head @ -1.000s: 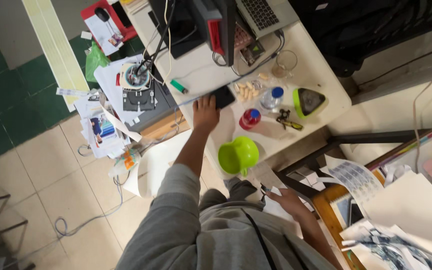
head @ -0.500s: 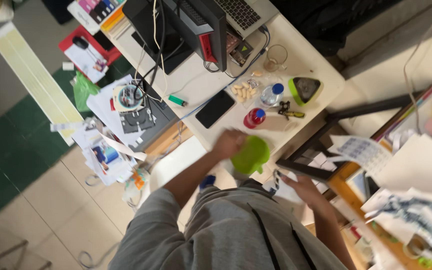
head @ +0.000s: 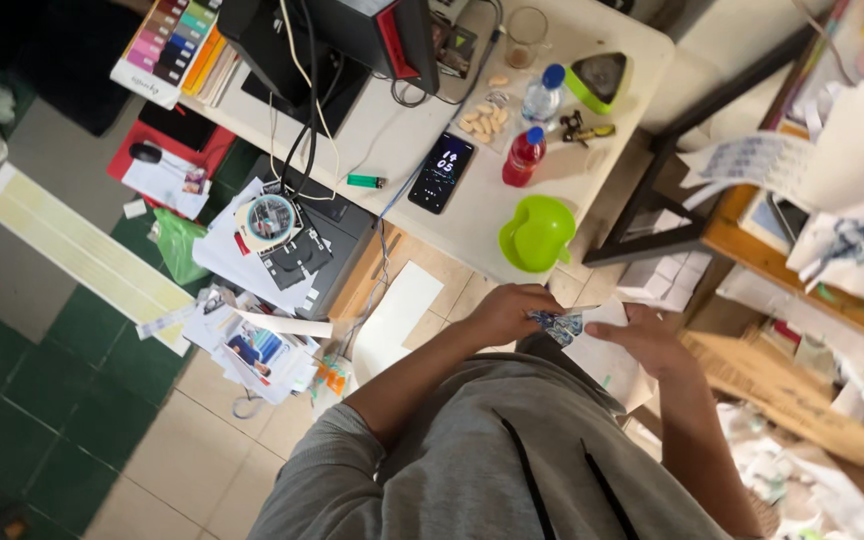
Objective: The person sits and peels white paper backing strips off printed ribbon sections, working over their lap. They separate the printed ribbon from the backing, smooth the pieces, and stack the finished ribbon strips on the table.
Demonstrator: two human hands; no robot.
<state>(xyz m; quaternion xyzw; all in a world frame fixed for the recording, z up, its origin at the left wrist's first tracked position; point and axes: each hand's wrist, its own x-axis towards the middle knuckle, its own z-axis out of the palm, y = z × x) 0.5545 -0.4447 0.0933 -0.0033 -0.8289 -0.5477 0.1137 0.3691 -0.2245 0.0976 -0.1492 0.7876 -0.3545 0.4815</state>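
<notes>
Right, close in, both hands are working together just above the grey shirt [head: 512, 450]. The left hand [head: 507, 312] is closed around one end of a small printed paper piece [head: 559, 324], and the right hand [head: 647, 340] has its fingers pinched on the other end, where a white corner sticks up. So the paper sits between the two hands, held in the air in front of the body, below the table edge. It looks thin and light, floppy rather than stiff, easy to crease or tear, so I'd judge a gentle pinch along the edges suits it best. Just beyond, a green lidded container [head: 538, 234] rests at the near edge of the white table [head: 392, 140]. Further on lie a dark phone [head: 441, 172], a red bottle [head: 523, 160] and a clear bottle with a blue cap [head: 542, 97].
</notes>
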